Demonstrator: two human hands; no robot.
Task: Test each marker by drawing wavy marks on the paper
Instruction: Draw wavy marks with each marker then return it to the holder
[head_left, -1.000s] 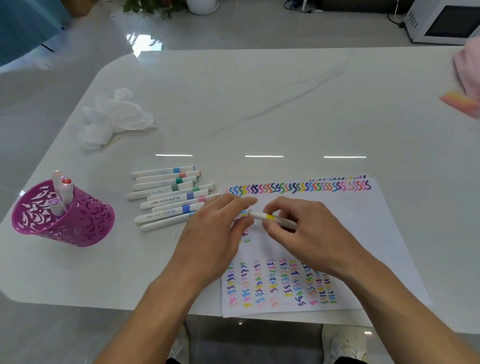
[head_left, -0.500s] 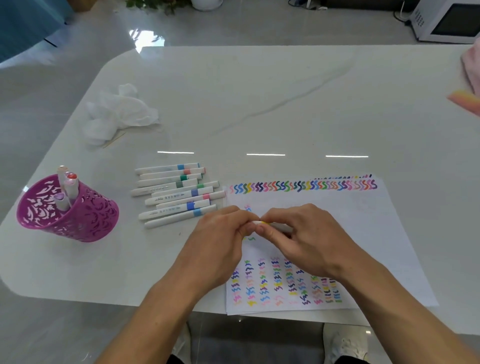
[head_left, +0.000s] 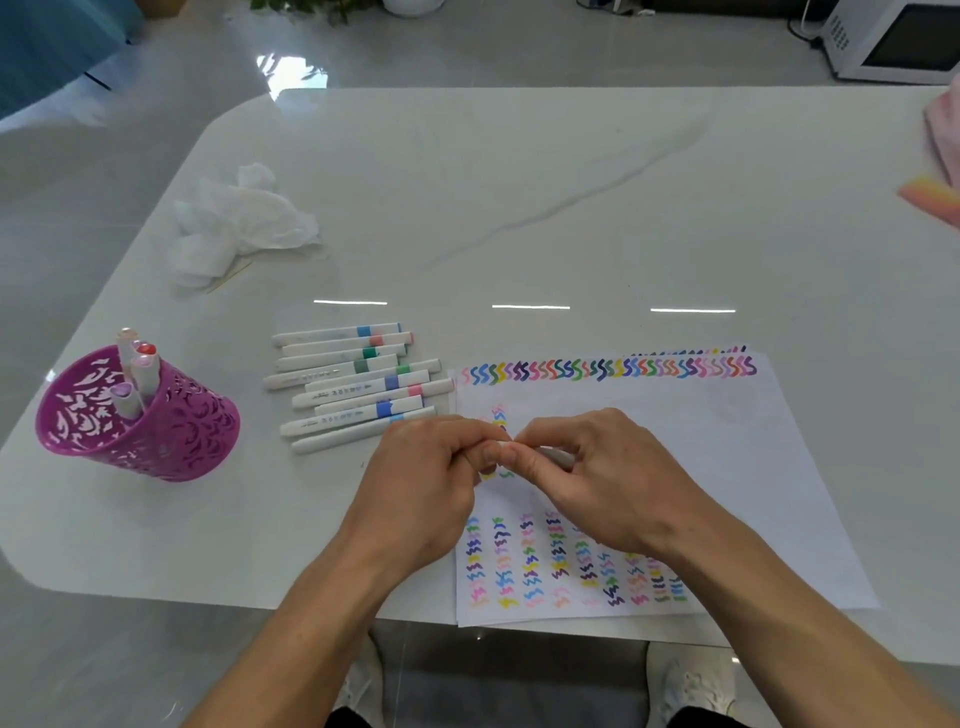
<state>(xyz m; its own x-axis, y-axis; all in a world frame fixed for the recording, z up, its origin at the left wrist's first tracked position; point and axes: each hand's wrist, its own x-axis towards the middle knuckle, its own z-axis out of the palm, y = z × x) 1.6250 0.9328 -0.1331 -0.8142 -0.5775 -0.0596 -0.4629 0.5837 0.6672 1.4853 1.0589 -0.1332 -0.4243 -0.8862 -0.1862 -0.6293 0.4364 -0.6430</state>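
Left hand (head_left: 426, 483) and right hand (head_left: 608, 483) both pinch 1 slim white marker (head_left: 557, 456) (mostly hidden) above the white paper sheet (head_left: 727, 457).

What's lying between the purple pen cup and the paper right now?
In the head view, a row of markers lies on the table between the cup and the paper.

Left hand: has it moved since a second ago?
Yes. The left hand has curled its fingers back toward the person, away from the wavy border atop the paper, and now pinches the marker beside the right hand.
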